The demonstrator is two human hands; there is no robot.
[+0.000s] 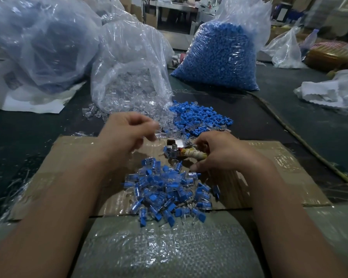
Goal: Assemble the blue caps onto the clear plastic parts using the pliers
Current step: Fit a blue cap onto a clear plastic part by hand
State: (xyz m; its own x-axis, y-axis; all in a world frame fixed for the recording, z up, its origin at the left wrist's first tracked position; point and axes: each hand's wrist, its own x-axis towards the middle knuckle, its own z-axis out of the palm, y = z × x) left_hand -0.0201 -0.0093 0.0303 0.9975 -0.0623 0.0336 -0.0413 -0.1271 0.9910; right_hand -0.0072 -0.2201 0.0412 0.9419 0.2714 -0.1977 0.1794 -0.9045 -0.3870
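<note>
Right hand (223, 155) clenched round the pliers (177, 150) handles, mid-cardboard (72, 157). Left hand (127, 135) curled and blurred, can't tell if I'm holding anything. Blue caps (199, 119) and clear plastic parts (94, 114) lie just past the far edge. Assembled pile (169, 193) sits at the near edge.

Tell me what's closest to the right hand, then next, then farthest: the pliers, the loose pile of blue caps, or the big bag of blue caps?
1. pliers: gripped in the right hand itself.
2. loose pile of blue caps: lying just beyond the hand.
3. big bag of blue caps: farther back, standing behind that pile.
</note>
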